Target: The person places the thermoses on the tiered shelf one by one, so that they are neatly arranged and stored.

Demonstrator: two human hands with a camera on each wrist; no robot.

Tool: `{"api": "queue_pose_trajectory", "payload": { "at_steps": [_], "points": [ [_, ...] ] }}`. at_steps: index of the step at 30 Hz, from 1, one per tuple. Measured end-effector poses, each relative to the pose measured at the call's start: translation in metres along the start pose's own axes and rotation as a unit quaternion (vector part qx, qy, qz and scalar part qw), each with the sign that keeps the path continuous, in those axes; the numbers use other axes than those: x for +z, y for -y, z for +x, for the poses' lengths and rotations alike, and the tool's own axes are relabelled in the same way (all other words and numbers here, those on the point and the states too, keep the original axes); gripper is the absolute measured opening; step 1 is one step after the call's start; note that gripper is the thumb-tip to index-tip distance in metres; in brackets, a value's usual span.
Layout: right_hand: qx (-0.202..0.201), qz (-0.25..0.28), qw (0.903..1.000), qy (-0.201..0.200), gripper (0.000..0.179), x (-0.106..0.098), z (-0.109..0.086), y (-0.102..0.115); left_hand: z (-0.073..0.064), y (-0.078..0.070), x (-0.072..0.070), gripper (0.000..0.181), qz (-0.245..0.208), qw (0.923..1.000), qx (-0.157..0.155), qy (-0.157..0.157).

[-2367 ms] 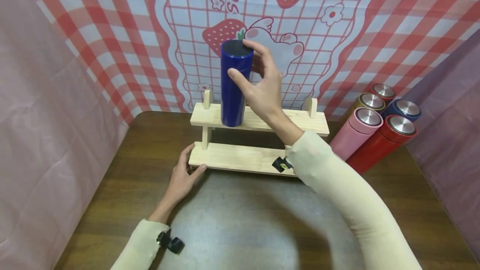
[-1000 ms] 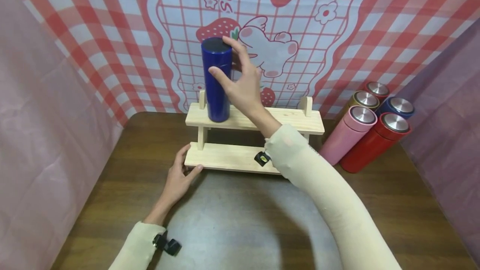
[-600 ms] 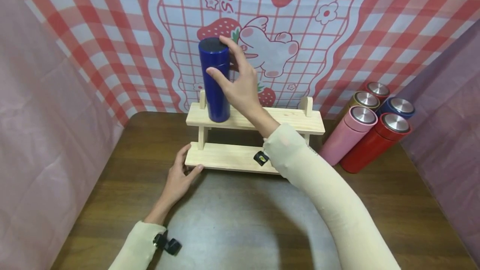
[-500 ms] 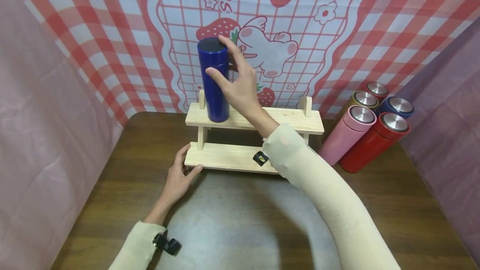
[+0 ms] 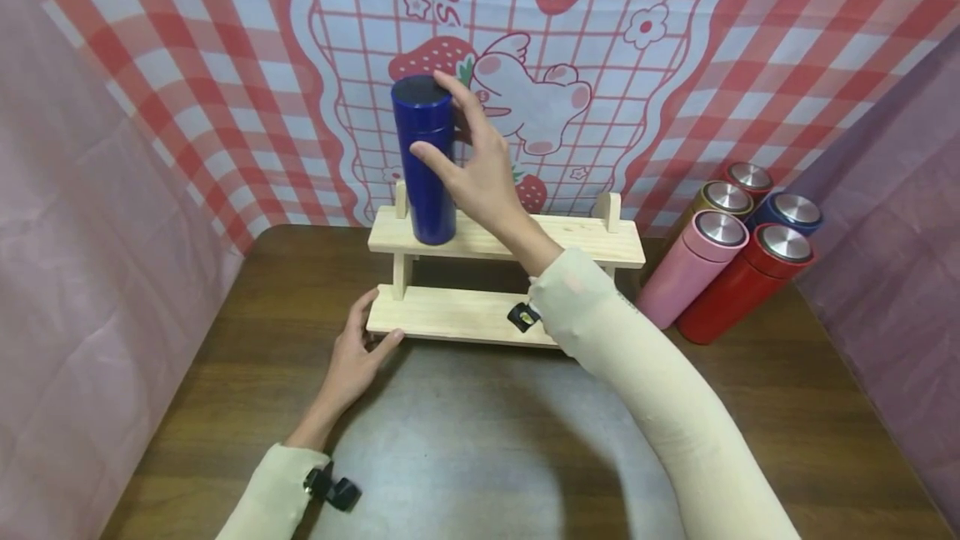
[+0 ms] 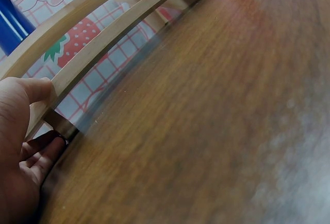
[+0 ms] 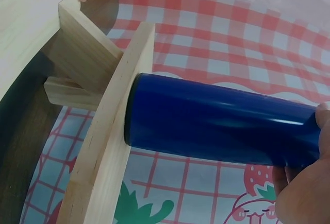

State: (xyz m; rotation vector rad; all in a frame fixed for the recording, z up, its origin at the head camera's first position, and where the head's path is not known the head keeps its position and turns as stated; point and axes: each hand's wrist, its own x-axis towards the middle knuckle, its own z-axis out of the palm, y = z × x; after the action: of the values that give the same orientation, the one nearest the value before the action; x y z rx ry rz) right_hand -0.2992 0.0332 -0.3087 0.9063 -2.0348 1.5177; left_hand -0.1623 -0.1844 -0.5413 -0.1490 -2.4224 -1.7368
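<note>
A dark blue thermos bottle point(image 5: 429, 182) stands upright on the upper board of a pale two-tier wooden rack point(image 5: 555, 242), toward its left end. My right hand point(image 5: 483, 173) grips the bottle near its top, thumb in front and fingers round the far side. In the right wrist view the base of the blue bottle point(image 7: 221, 118) sits against the upper board point(image 7: 111, 131). Low on the left, my left hand point(image 5: 352, 361) holds the end of the lower board point(image 5: 457, 313). The left wrist view shows its thumb point(image 6: 36, 89) on the board's edge and other fingers underneath.
To the right of the rack, several more thermos bottles with silver lids stand close together: pink point(image 5: 686, 273), bright red point(image 5: 738, 294), blue point(image 5: 789, 213), and others behind. A strawberry-print cloth point(image 5: 645, 107) hangs behind the brown wooden table point(image 5: 247, 357). Pink curtains point(image 5: 105, 232) flank it.
My right hand has shifted the blue thermos bottle left along the upper board, with little movement in the last second. My left hand keeps its hold on the lower board.
</note>
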Motion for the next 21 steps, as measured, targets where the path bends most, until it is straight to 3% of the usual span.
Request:
{"api": "queue_pose_trajectory", "payload": {
  "at_steps": [5, 10, 15, 21],
  "points": [
    [0.007, 0.005, 0.9999, 0.007, 0.080, -0.001, 0.001, 0.002, 0.000, 0.005, 0.000, 0.081, 0.006, 0.9997, 0.021, -0.007],
    [0.009, 0.016, 0.9997, 0.013, 0.090, -0.002, 0.002, 0.001, -0.001, -0.004, -0.001, 0.083, 0.010, 0.9999, -0.009, 0.001],
    [0.026, 0.031, 0.9992, 0.005, 0.097, -0.006, 0.001, 0.001, -0.001, -0.006, 0.000, 0.082, 0.023, 0.9997, -0.009, -0.002],
    [0.033, 0.035, 0.9988, -0.010, 0.095, -0.017, -0.005, 0.005, 0.000, -0.008, 0.000, 0.084, 0.002, 0.9998, -0.021, 0.007]
  ]
}}
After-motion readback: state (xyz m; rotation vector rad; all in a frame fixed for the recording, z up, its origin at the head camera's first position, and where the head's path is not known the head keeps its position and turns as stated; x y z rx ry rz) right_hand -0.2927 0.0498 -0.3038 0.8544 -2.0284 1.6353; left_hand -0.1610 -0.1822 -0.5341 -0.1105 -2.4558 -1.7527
